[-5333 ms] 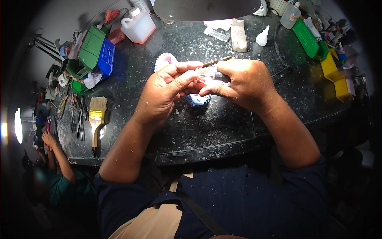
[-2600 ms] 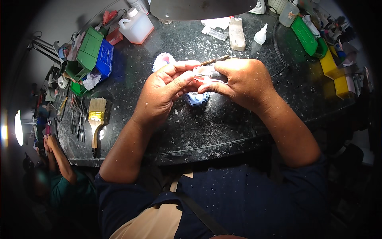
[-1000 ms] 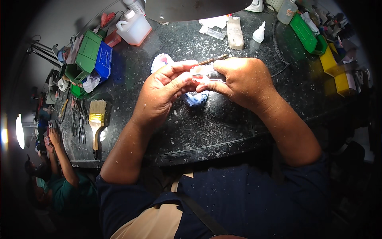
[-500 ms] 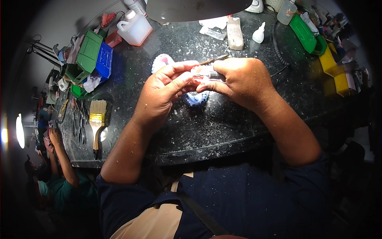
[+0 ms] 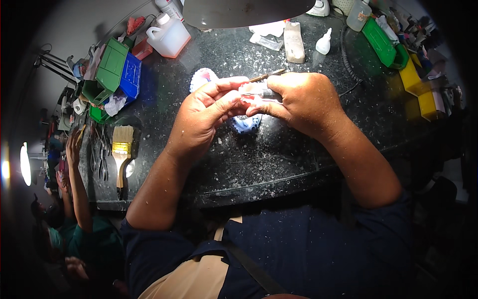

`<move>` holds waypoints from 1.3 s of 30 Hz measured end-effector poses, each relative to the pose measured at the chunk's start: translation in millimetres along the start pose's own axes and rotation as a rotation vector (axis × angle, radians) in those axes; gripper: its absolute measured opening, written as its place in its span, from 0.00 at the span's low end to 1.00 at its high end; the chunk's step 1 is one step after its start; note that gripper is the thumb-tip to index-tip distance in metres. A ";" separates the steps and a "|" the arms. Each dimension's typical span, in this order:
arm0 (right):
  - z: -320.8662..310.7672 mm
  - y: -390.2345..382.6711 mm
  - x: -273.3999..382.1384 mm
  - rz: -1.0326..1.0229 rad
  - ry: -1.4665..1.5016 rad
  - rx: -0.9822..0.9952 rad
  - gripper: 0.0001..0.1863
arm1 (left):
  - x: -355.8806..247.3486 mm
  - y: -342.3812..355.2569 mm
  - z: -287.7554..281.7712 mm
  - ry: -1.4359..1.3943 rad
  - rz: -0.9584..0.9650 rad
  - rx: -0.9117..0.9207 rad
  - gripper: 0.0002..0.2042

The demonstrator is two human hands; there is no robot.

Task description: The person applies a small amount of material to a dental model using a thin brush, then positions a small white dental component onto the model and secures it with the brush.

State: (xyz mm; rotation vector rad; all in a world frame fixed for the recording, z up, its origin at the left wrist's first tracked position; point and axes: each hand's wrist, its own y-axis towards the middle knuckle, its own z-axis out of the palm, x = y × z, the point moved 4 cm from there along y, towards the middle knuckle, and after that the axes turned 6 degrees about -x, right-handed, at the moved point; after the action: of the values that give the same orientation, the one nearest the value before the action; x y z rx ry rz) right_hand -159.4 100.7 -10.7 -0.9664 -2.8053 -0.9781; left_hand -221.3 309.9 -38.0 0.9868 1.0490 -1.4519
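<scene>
Both hands meet over the middle of the dark bench. My left hand [image 5: 199,112] pinches a small pink and whitish dental piece [image 5: 246,87], partly covered by the fingers and washed out by glare. In my closed right hand [image 5: 311,102] is a black and silver rotary handpiece [image 5: 270,94], its slim end pointing left at the piece. Whether its tip touches the piece I cannot tell. Just beyond the fingers a thin brown rod-like tool [image 5: 269,74] shows. Below the hands lies a blue dental cast [image 5: 246,125]. Another pale cast with pink [image 5: 202,79] sits beyond my left hand.
A flat brush [image 5: 121,154] and several pliers [image 5: 101,154] lie at left. Green [image 5: 110,62] and blue bins [image 5: 130,77] and a jug [image 5: 169,37] stand behind. A lamp hood [image 5: 244,12] overhangs the far side. A co-worker's raised arm [image 5: 79,184] shows at far left.
My hands stay almost in place, with the handpiece and dental piece only slightly shifted. At far left, the co-worker's arm has risen toward the pliers.
</scene>
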 end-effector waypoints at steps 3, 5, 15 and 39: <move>2.5 -1.1 -2.0 0.006 -0.009 0.013 0.35 | 0.7 0.6 0.0 -0.010 -0.005 0.002 0.20; 1.4 -0.9 -1.0 -0.013 -0.005 0.003 0.35 | 1.2 1.5 -0.6 -0.022 -0.006 0.009 0.20; 0.8 4.0 1.9 0.030 -0.038 0.034 0.34 | 0.7 -1.2 -4.3 0.006 0.015 -0.003 0.20; -0.2 -3.1 11.2 0.032 0.482 -0.147 0.07 | -20.2 -20.4 -2.2 0.651 0.646 -0.076 0.11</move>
State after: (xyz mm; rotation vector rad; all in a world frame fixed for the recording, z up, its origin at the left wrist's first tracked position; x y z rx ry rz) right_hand -170.3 104.8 -9.9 -0.6688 -2.3408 -1.2326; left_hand -239.0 318.9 -17.2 1.6133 1.0723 -0.5597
